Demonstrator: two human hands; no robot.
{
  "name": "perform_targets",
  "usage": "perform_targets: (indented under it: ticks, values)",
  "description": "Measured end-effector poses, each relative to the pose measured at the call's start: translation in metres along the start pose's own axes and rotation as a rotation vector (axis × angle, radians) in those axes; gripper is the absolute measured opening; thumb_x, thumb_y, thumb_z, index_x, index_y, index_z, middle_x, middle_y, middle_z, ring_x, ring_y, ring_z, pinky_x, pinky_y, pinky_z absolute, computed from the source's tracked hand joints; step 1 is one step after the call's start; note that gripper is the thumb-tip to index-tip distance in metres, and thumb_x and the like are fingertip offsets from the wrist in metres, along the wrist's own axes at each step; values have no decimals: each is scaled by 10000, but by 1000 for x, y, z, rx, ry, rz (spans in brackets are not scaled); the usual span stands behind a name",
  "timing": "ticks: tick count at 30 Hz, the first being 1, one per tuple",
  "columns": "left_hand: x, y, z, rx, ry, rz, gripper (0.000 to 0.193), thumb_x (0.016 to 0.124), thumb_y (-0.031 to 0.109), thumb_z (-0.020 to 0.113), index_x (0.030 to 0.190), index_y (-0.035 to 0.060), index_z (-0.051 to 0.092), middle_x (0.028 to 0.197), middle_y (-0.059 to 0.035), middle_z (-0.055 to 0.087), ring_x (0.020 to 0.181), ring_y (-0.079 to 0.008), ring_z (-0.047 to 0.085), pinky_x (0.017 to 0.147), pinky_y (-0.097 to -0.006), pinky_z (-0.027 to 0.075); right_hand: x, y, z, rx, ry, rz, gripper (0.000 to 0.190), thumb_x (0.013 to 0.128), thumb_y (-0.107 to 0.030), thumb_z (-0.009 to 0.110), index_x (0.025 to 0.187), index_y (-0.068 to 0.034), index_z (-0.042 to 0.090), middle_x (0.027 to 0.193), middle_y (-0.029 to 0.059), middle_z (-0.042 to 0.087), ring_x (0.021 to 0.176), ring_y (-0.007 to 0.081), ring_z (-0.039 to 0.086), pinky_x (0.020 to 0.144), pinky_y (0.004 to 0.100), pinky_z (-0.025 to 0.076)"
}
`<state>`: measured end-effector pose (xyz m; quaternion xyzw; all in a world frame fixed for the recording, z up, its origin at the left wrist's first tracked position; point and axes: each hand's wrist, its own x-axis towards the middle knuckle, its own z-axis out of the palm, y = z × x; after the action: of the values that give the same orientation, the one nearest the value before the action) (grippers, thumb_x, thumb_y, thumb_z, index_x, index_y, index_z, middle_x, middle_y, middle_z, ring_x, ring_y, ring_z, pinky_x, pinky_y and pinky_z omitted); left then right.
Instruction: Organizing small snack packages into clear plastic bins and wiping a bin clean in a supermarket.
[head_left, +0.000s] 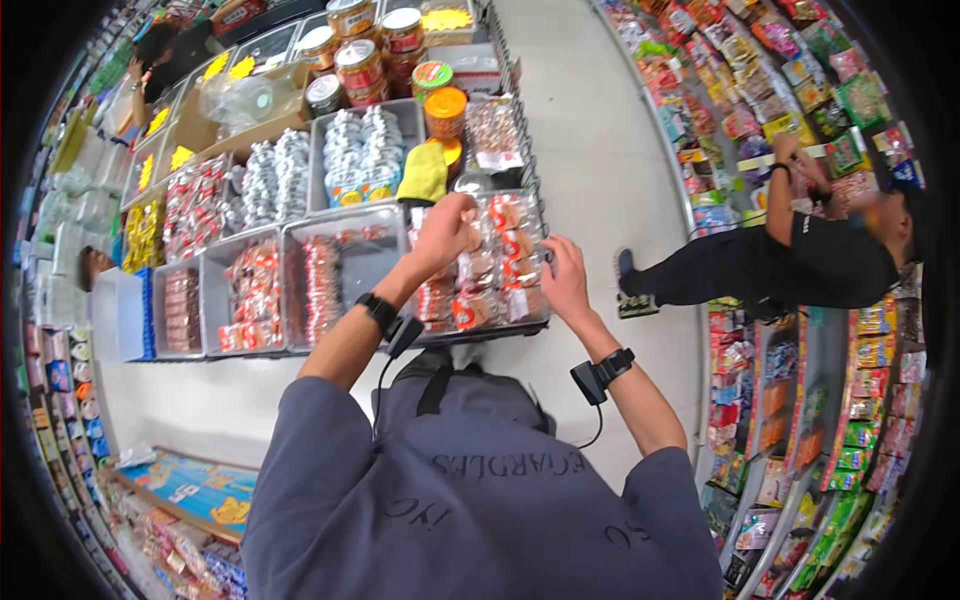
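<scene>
Rows of clear-wrapped snack packets with red and orange printing (517, 244) fill the front right corner of a display stand. My left hand (444, 234) reaches over the left rows, fingers curled down against a packet. Whether it grips that packet is hidden by the hand itself. At the right edge of the rows is my right hand (566, 276), its fingertips beside the end packets. I cannot tell if it holds one. Just beyond my left hand lies a yellow-green cloth item (422, 174). A partly filled grey plastic bin (375, 266) stands to the left.
Stacked jars (358, 64) stand farther back, near bins of silvery-wrapped packets (364, 154). A wire mesh rail (517, 90) edges the stand's right side. Across the aisle floor (581, 112), a person in black (780, 255) reaches toward shelves of packaged snacks. Another person (169, 56) is at the far left.
</scene>
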<state>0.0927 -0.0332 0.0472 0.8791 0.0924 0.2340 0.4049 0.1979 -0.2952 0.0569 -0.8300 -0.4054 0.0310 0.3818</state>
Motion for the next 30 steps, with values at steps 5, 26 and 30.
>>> perform_targets:
  ticks: [5, 26, 30]
  values:
    - [-152, -31, -73, 209, -97, -195, 202, 830, -38, 541, 1002, 19, 632, 935, -197, 650, 971, -408, 621, 852, -480, 501, -25, -28, 26, 119, 72, -151, 213, 847, 34, 643, 1056, -5, 664, 1172, 187, 660, 1157, 397, 597, 1008, 463, 475]
    - [-287, -112, -225, 236, -359, -139, 110, 954, 104, 582, 970, 3, 622, 983, -180, 625, 974, -391, 610, 872, -485, 511, -47, -210, 222, 224, -612, -167, 129, 877, -77, 662, 988, -16, 690, 988, 153, 696, 969, 356, 667, 843, 446, 542]
    - [-299, -123, -227, 280, -514, -99, 178, 971, 175, 596, 955, 4, 644, 969, -176, 633, 962, -358, 634, 871, -472, 515, -64, -223, 265, 144, -756, -53, 165, 935, -164, 643, 1013, -29, 698, 1005, 134, 688, 974, 340, 653, 862, 433, 533]
